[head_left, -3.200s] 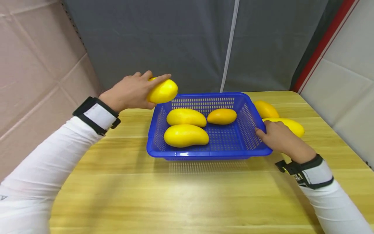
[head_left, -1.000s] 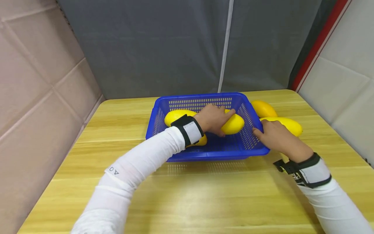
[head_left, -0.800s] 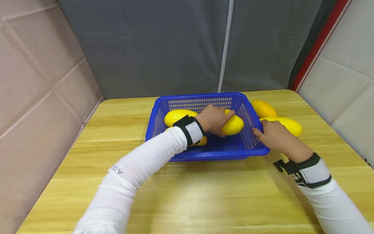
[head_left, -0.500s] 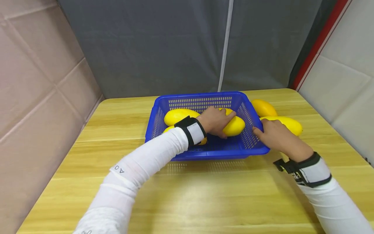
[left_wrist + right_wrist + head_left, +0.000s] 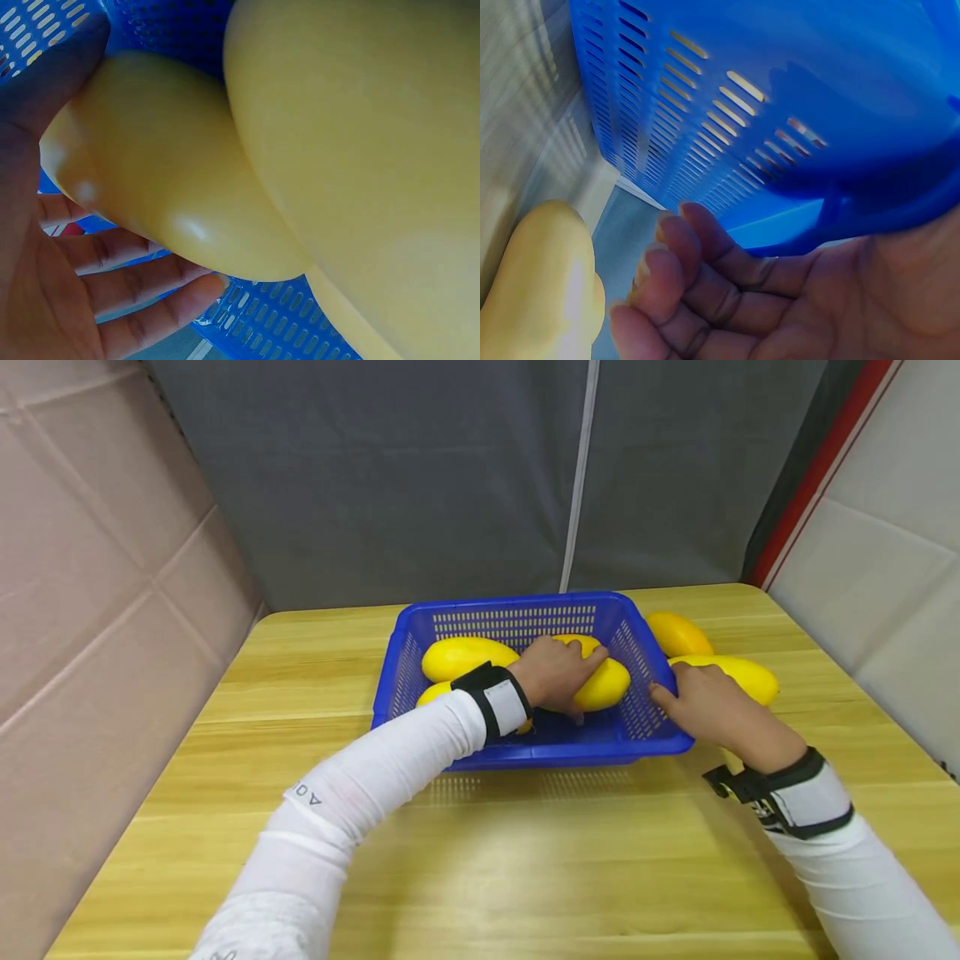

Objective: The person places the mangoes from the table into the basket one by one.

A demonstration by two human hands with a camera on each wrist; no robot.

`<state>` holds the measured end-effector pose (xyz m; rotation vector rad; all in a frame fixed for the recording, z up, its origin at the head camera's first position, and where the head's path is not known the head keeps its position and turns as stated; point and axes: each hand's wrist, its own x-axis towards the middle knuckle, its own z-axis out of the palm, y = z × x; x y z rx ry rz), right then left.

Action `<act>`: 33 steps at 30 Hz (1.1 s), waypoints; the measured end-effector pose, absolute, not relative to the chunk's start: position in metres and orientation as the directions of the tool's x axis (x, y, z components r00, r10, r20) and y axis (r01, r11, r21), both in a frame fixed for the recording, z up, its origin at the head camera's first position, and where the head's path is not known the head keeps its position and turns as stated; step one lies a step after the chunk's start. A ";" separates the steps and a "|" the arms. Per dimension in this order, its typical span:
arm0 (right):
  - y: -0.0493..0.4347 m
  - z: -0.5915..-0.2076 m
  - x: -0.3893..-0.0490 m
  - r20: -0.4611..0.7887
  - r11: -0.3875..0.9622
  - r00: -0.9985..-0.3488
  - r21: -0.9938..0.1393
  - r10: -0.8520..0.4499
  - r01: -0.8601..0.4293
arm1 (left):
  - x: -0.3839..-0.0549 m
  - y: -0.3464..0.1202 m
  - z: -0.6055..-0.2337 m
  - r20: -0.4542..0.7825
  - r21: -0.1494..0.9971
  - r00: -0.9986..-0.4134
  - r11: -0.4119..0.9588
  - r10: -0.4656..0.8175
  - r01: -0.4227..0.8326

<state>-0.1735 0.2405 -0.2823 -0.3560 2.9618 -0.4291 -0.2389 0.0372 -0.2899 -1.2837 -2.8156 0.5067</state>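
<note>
Inside the blue plastic basket (image 5: pixel 555 753), my left hand (image 5: pixel 557 675) grips a yellow mango (image 5: pixel 607 685) at the right side. In the left wrist view the thumb lies along one side of that mango (image 5: pixel 150 157), with fingers (image 5: pixel 142 289) along the other. Behind the hand, another mango (image 5: pixel 576 642) partly shows. Two more lie at the basket's left: a rear mango (image 5: pixel 467 658) and a front mango (image 5: pixel 433 692), mostly hidden by the wrist. My right hand (image 5: pixel 708 706) holds the basket's right rim, thumb over it and fingers (image 5: pixel 720 292) curled beneath.
Right of the basket, an orange-yellow mango (image 5: pixel 678 635) and a longer yellow mango (image 5: pixel 738 677) lie on the wooden table (image 5: pixel 525 868), the latter partly behind the right hand. A grey curtain (image 5: pixel 390 485) stands behind, with light panels at both sides.
My left hand has carried the mango from above the basket's left rear corner down into its right part. Lately it has only shifted slightly. The right hand keeps holding the rim.
</note>
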 end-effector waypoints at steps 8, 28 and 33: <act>0.239 -0.283 -0.173 -0.110 0.932 -0.966 -0.308 -0.236 -0.192 | -0.236 0.036 -0.290 -0.156 -0.286 -0.659 0.605 0.736 0.743; 0.240 -0.285 -0.173 -0.076 0.929 -0.965 -0.299 -0.252 -0.219 | -0.234 0.037 -0.293 -0.080 -0.459 -0.632 0.534 0.771 0.710; 0.241 -0.286 -0.174 -0.077 0.932 -0.965 -0.290 -0.252 -0.220 | -0.235 0.038 -0.291 -0.047 -0.453 -0.646 0.560 0.762 0.693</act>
